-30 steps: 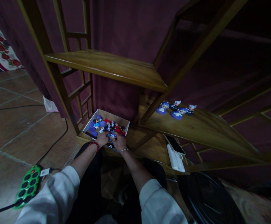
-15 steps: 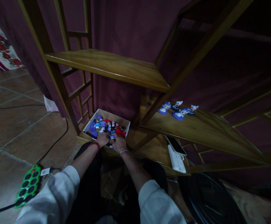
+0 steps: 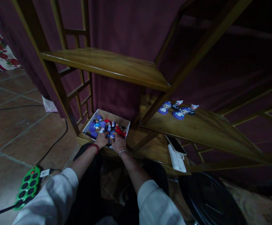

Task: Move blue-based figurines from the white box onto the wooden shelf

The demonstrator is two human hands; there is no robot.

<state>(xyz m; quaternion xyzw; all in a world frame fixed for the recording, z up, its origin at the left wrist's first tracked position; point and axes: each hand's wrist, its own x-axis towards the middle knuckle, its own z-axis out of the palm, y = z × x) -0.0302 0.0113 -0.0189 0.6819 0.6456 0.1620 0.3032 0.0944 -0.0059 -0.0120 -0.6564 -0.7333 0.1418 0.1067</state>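
Observation:
A shallow cardboard box (image 3: 123, 120) stands on the low wooden shelf, filled with several small figurines in purple, blue, red and black. Both hands reach over its near side. My left hand (image 3: 101, 139), with a red bead bracelet at the wrist, has its fingers closed at a small blue-and-purple figurine (image 3: 111, 136). From the other side my right hand (image 3: 118, 143), wearing a thin silver bracelet, closes its fingers on the same figurine. The fingertips of both hands are partly hidden. Red pieces (image 3: 120, 132) lie in the box just beyond my right hand.
Several figurines (image 3: 165, 107) stand on the raised shelf (image 3: 192, 131) to the right. A phone (image 3: 176, 145) lies on a white object (image 3: 176, 160) on the lower shelf. An upper shelf board (image 3: 107, 64) overhangs the box. A green power strip (image 3: 28, 186) and cables lie on the floor.
Both hands stay at the figurine in the box, with only a slight shift of the fingers. The whole view has moved a little.

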